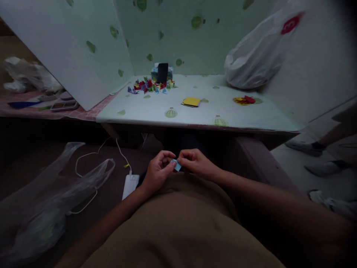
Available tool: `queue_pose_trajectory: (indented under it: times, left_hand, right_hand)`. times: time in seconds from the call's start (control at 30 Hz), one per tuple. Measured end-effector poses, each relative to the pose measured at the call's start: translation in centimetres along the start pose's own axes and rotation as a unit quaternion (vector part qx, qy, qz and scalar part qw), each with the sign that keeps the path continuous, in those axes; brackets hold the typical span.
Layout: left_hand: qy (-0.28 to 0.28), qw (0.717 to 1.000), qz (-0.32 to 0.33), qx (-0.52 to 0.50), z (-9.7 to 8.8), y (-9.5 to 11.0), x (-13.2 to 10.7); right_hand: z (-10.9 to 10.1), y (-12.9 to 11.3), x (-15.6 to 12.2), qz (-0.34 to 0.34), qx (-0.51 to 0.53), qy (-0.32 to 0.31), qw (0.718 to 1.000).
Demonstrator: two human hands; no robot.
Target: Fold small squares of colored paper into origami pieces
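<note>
Between my two hands is a small light-blue piece of folded paper [177, 166], held low in front of my body, below the table's front edge. My left hand [159, 170] pinches its left side with thumb and fingers. From the other side, my right hand [196, 162] grips the paper's upper right edge with thumb and forefinger. The exact folds are too small to make out. Ahead on the table lie a stack of square yellow paper [191, 101] and a heap of small folded paper cranes [147, 86] in several colours.
A phone [162, 73] leans on a tissue box [154, 72] behind the cranes. Red and yellow paper bits [243, 100] lie at right, under a hanging white plastic bag [251, 59]. A white power bank [130, 187] with a cable and a clear bag [41, 219] rest at left.
</note>
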State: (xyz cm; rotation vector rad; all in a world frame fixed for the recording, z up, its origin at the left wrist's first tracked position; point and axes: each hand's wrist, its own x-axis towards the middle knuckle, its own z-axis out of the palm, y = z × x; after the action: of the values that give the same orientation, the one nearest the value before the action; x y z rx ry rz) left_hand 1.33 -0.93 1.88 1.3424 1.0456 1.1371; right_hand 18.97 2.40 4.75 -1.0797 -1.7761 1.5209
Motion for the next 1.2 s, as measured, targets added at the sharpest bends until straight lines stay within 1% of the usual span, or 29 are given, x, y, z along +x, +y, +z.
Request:
queue_pose_trajectory:
  times: [0.17,0.3,0.5,0.9,1.0,1.13,1.2]
  left_hand:
    - [0.001,1.000,0.000,-0.021,-0.23,-0.54,0.00]
    - [0.001,0.999,-0.006,-0.031,-0.28,-0.58,0.05]
    - [0.000,0.999,-0.036,-0.013,-0.27,-0.15,0.15]
    - [-0.008,0.999,-0.036,0.002,-0.21,-0.17,0.14]
    - [-0.012,0.999,-0.045,-0.015,-0.19,-0.10,0.14]
    - [-0.025,0.995,-0.079,-0.062,-0.18,0.07,0.17]
    - [-0.031,0.994,-0.084,-0.069,-0.20,0.13,0.23]
  right_hand:
    - [-0.02,-0.10,0.00,0.012,0.036,-0.020,0.999]
    - [-0.10,-0.12,0.00,0.001,0.040,-0.030,0.999]
    - [-0.29,-0.09,0.04,-0.005,0.012,-0.035,0.999]
    - [-0.60,-0.03,0.21,-0.041,-0.045,-0.036,0.997]
    - [-0.64,-0.02,0.21,-0.033,-0.033,-0.052,0.998]
    - [-0.76,0.07,0.27,-0.003,0.007,-0.072,0.997]
    - [-0.85,0.12,0.33,0.002,0.015,-0.079,0.997]
